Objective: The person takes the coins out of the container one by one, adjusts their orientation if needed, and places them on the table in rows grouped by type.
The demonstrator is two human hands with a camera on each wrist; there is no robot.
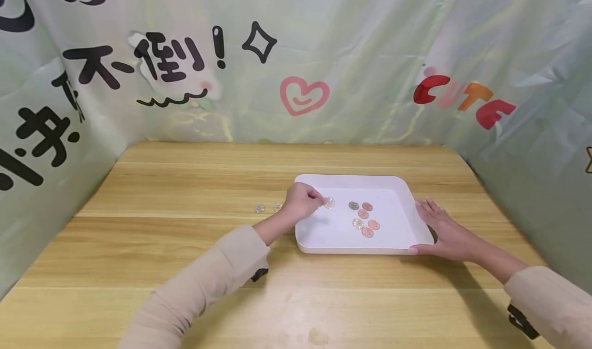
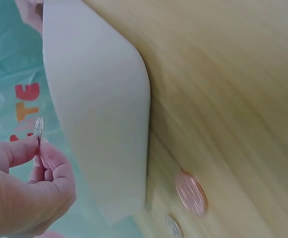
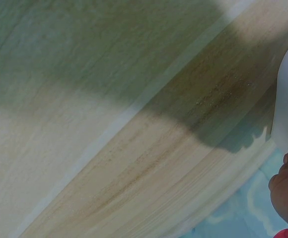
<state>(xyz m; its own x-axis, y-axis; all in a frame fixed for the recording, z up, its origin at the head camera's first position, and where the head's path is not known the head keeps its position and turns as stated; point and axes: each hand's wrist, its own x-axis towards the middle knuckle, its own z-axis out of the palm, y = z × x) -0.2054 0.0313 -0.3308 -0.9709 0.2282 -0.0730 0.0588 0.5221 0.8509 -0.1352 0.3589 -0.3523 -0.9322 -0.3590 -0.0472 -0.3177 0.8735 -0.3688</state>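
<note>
1. A person's left hand (image 1: 300,203) pinches a shiny coin (image 1: 329,202) between thumb and fingers, holding it above the left part of a white tray (image 1: 307,238).
2. The right hand (image 1: 441,236) rests against the tray's right end, fingers along the wall and thumb spread apart from them at the near corner.
3. Six coins (image 1: 358,223) lie loosely grouped inside, right of the tray's middle; four are copper-toned, one is dark and one pale and shiny.
4. Two more coins (image 1: 259,208) lie on the wooden bench (image 1: 185,267), just outside the tray's left side, near the left hand.
5. Beige sleeves (image 1: 208,272) cover both forearms; behind, a printed backdrop (image 1: 361,97) bears a pink heart (image 1: 282,93) and the word "CUTE" (image 1: 475,93).
</note>
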